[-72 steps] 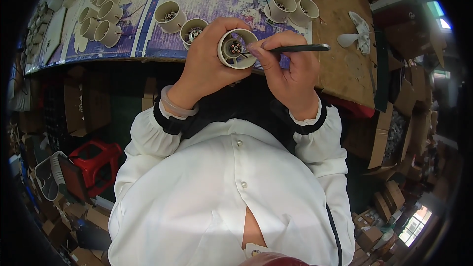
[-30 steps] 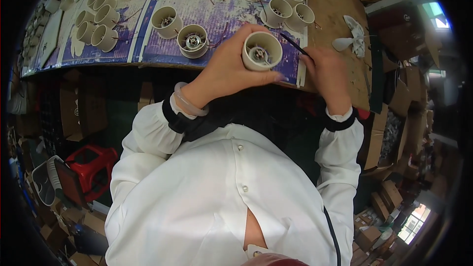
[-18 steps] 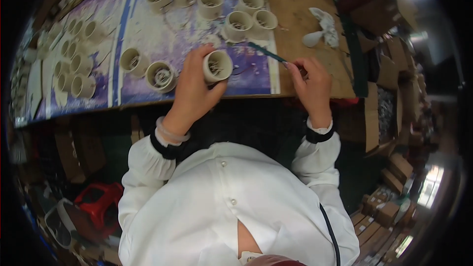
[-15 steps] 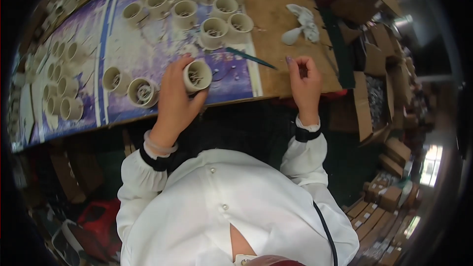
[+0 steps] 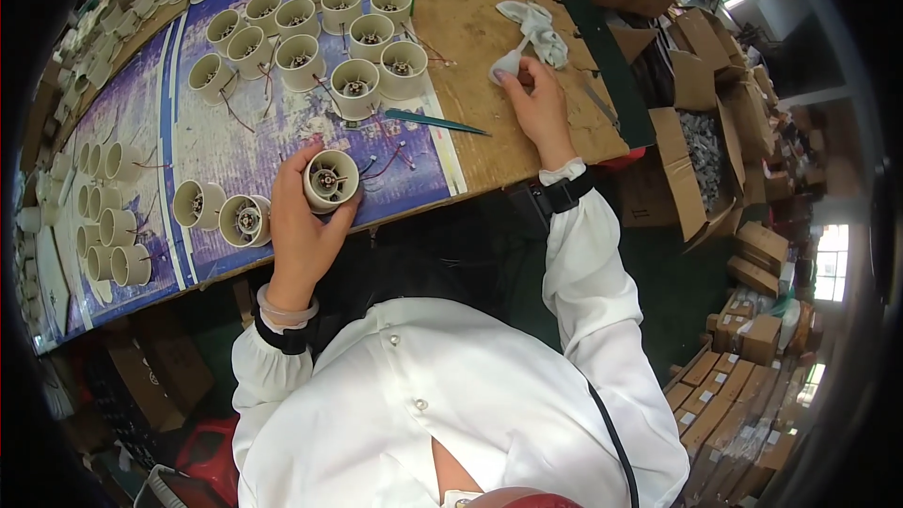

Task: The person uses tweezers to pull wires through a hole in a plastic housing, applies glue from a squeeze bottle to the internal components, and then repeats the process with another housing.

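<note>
My left hand (image 5: 306, 221) is wrapped round an off-white cylindrical fan housing (image 5: 331, 181), its open top facing up with a spoked hub inside. Thin wires with small white connectors (image 5: 407, 158) lie on the table at its right. On the bare brown part of the table, my right hand (image 5: 541, 108) has thumb and fingers closed at a small white squeeze bottle (image 5: 506, 64) with a narrow nozzle. A crumpled white cloth (image 5: 544, 38) lies against the bottle. Between my hands are teal tweezers (image 5: 437, 122).
Several similar housings (image 5: 298, 61) with trailing wires stand behind my left hand. Two more (image 5: 245, 220) stand at its left, near the front edge, and others (image 5: 118, 226) lie on their sides farther left. Right of the table, an open carton (image 5: 701, 155) holds small grey parts.
My right hand has moved away from me to the squeeze bottle. My left hand still holds the fan housing. The whole view has shifted slightly.
</note>
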The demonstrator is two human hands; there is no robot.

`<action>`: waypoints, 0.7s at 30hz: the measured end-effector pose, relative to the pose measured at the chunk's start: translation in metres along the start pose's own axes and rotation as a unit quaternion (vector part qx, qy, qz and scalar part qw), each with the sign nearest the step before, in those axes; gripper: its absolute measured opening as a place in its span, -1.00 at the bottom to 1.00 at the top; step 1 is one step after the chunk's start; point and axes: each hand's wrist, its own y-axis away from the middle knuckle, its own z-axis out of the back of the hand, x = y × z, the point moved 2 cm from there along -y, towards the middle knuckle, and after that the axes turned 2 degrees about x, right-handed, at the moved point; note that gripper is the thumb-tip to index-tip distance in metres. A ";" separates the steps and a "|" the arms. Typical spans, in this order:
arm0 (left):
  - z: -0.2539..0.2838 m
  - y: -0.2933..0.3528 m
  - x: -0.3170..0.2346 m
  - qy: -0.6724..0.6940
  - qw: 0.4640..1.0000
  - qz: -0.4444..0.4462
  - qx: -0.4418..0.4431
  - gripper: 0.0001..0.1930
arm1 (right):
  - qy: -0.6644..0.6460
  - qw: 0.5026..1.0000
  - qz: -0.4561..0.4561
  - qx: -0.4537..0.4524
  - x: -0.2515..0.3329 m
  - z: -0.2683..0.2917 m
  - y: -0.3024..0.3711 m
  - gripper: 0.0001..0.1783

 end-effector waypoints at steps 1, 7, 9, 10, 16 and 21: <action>0.000 0.000 -0.001 0.000 1.000 0.001 0.001 -0.41 | 0.006 1.000 -0.014 0.025 0.007 0.002 0.003 -0.51; 0.006 0.001 0.002 0.100 0.994 0.052 -0.002 -0.39 | -0.301 0.945 -0.016 0.128 0.065 -0.013 0.055 -0.61; 0.007 0.002 0.004 0.113 0.991 0.064 -0.010 -0.39 | -0.361 0.915 -0.015 0.177 0.077 -0.023 0.076 -0.66; 0.008 0.003 0.006 0.148 0.987 0.066 -0.017 -0.38 | -0.392 0.897 -0.014 0.203 0.081 -0.029 0.083 -0.68; 0.011 0.005 0.008 0.273 0.958 0.067 -0.053 -0.34 | -0.445 0.869 0.000 0.216 0.079 -0.044 0.099 -0.71; 0.016 0.010 0.017 0.308 0.946 0.074 -0.076 -0.31 | -0.439 0.877 0.025 0.192 0.080 -0.044 0.099 -0.72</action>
